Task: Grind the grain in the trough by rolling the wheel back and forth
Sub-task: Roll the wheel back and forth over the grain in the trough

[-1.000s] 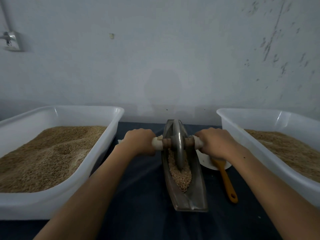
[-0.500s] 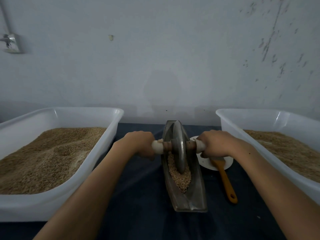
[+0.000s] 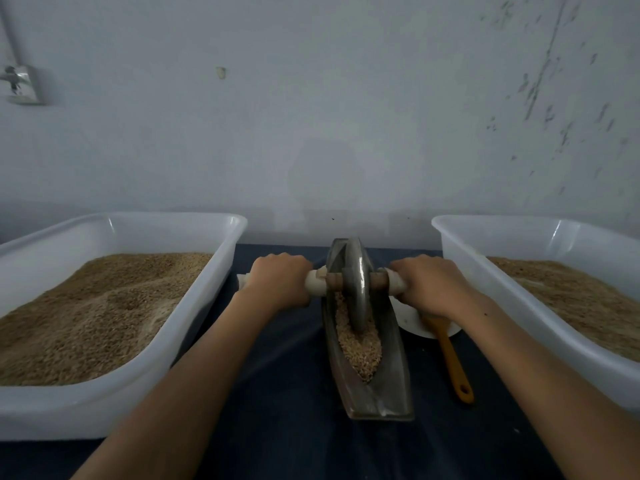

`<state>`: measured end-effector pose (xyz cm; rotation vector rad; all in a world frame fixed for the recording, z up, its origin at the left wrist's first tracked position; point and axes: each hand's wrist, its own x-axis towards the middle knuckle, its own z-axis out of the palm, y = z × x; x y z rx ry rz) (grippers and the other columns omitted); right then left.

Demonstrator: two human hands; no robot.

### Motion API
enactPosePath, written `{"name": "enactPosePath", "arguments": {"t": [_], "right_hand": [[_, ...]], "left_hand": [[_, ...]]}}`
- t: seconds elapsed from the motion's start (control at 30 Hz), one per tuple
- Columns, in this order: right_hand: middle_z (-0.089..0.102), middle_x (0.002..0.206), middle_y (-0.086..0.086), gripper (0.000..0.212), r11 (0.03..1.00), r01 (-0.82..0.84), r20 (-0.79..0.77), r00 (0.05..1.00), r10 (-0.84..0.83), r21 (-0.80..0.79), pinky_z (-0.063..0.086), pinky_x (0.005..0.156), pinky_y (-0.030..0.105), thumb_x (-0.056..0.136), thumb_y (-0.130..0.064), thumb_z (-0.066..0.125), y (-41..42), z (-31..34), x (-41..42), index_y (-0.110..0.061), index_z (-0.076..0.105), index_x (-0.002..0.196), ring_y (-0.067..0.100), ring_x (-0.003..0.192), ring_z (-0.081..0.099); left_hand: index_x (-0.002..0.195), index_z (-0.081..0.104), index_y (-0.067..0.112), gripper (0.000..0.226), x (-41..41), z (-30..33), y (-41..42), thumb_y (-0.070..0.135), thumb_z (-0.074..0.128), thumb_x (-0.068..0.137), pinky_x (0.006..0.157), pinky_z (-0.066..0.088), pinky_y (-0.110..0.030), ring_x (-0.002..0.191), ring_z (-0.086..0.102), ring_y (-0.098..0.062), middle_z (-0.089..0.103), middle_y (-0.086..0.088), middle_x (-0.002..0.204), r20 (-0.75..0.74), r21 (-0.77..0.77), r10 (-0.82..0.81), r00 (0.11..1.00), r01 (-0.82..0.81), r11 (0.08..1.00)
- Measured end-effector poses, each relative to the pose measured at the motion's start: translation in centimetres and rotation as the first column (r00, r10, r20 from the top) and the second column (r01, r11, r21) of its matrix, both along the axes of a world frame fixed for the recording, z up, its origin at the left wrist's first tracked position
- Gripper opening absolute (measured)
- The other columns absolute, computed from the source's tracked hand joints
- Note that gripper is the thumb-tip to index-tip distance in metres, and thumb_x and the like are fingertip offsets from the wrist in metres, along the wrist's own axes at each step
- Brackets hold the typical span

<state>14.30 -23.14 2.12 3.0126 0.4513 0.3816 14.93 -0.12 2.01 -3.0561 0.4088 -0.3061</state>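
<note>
A boat-shaped metal trough [image 3: 391, 386] lies lengthwise on the dark cloth, with tan grain [image 3: 360, 348] heaped inside it. A metal wheel [image 3: 358, 282] stands upright in the trough's far half, its rim sunk in the grain. A wooden axle with white handle ends [image 3: 317, 282] runs through the wheel. My left hand [image 3: 277, 282] grips the left handle and my right hand [image 3: 429, 285] grips the right handle, both arms stretched forward.
A large white tub of grain [image 3: 194, 317] stands at the left, a second white tub of grain [image 3: 460, 258] at the right. A white dish [image 3: 415, 323] with an orange-handled brush [image 3: 453, 368] lies right of the trough. A wall rises right behind.
Both hands have pushed the wheel a little farther away along the trough, toward the wall end.
</note>
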Motion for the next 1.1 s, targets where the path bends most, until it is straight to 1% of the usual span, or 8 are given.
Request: {"name": "enactPosePath", "arguments": {"t": [0.17, 0.27, 0.37, 0.53, 0.63, 0.77, 0.93, 1.1], "right_hand": [[0.060, 0.086, -0.005, 0.018, 0.997, 0.024, -0.285, 0.958, -0.042, -0.067, 0.044, 0.065, 0.027, 0.083, -0.028, 0.068, 0.0, 1.5, -0.2, -0.030, 0.051, 0.086, 0.014, 0.081, 0.059], [0.060, 0.085, -0.004, 0.019, 0.998, 0.038, -0.354, 0.934, -0.056, -0.057, 0.045, 0.065, 0.026, 0.081, -0.027, 0.071, 0.0, 1.8, -0.2, -0.027, 0.053, 0.087, 0.014, 0.082, 0.060], [0.062, 0.088, -0.003, 0.018, 0.998, 0.030, -0.309, 0.950, -0.046, -0.057, 0.046, 0.066, 0.026, 0.083, -0.028, 0.069, 0.0, 1.5, -0.2, -0.028, 0.051, 0.086, 0.014, 0.082, 0.060], [0.062, 0.089, -0.005, 0.009, 1.000, 0.018, -0.009, 1.000, -0.018, -0.017, 0.040, 0.066, 0.029, 0.090, -0.027, 0.057, 0.1, 0.1, -0.1, -0.030, 0.050, 0.085, 0.015, 0.079, 0.057], [0.061, 0.087, -0.005, 0.011, 1.000, 0.013, 0.078, 0.997, -0.013, 0.001, 0.036, 0.066, 0.029, 0.090, -0.025, 0.054, 0.2, -0.3, 0.0, -0.029, 0.047, 0.083, 0.017, 0.078, 0.056], [0.060, 0.087, -0.006, 0.008, 0.999, 0.017, 0.021, 1.000, -0.016, -0.032, 0.037, 0.066, 0.029, 0.089, -0.026, 0.056, 0.2, 0.1, 0.0, -0.030, 0.050, 0.086, 0.015, 0.076, 0.053], [0.060, 0.081, -0.004, 0.014, 0.994, 0.015, -0.218, 0.975, -0.039, -0.110, 0.041, 0.061, 0.026, 0.083, -0.026, 0.065, 0.4, 1.5, -0.2, -0.030, 0.054, 0.089, 0.014, 0.076, 0.059], [0.063, 0.088, -0.002, 0.013, 0.995, 0.024, -0.196, 0.980, -0.043, -0.098, 0.044, 0.067, 0.028, 0.085, -0.026, 0.064, 0.5, 1.4, -0.5, -0.029, 0.053, 0.091, 0.016, 0.081, 0.060]], "left_hand": [[0.087, 0.054, 0.028, 0.023, -0.1, 1.0, 0.2, 0.032, 0.072, 0.075, 0.063, 0.041, -0.028, 0.070, 0.057, -0.013, 0.059, 0.006, 0.075, -0.269, -0.003, 0.008, 0.963, -0.010, 1.000], [0.086, 0.057, 0.026, 0.020, 0.0, 1.1, 0.2, 0.030, 0.073, 0.075, 0.056, 0.040, -0.025, 0.062, 0.058, -0.009, 0.062, 0.006, 0.070, -0.326, -0.022, 0.003, 0.945, -0.011, 1.000], [0.095, 0.058, 0.026, 0.024, -0.1, 1.0, 0.2, 0.032, 0.072, 0.076, 0.064, 0.042, -0.027, 0.070, 0.058, -0.012, 0.059, 0.006, 0.077, -0.273, -0.028, 0.003, 0.962, -0.011, 1.000], [0.098, 0.060, 0.024, 0.024, 0.0, 0.1, 0.0, 0.035, 0.068, 0.079, 0.069, 0.041, -0.031, 0.077, 0.053, -0.015, 0.060, 0.004, 0.087, -0.015, -0.019, 0.018, 1.000, -0.019, 1.000], [0.099, 0.060, 0.024, 0.023, 0.1, -0.2, 0.0, 0.035, 0.067, 0.080, 0.070, 0.041, -0.031, 0.078, 0.052, -0.015, 0.061, 0.003, 0.091, 0.021, -0.027, 0.024, 1.000, -0.023, 0.999], [0.102, 0.060, 0.024, 0.027, 0.1, 0.1, 0.2, 0.034, 0.069, 0.079, 0.071, 0.041, -0.031, 0.079, 0.053, -0.015, 0.058, 0.004, 0.089, -0.066, -0.016, 0.024, 0.998, -0.025, 1.000], [0.089, 0.057, 0.022, 0.020, 0.2, 0.8, 0.6, 0.025, 0.072, 0.076, 0.066, 0.046, -0.027, 0.071, 0.062, -0.014, 0.065, 0.001, 0.079, -0.370, -0.075, -0.004, 0.929, -0.026, 0.997], [0.087, 0.057, 0.024, 0.020, 0.2, 0.7, 0.5, 0.028, 0.073, 0.075, 0.065, 0.044, -0.027, 0.070, 0.060, -0.014, 0.061, 0.005, 0.074, -0.301, -0.062, 0.001, 0.954, -0.021, 0.998]]}}
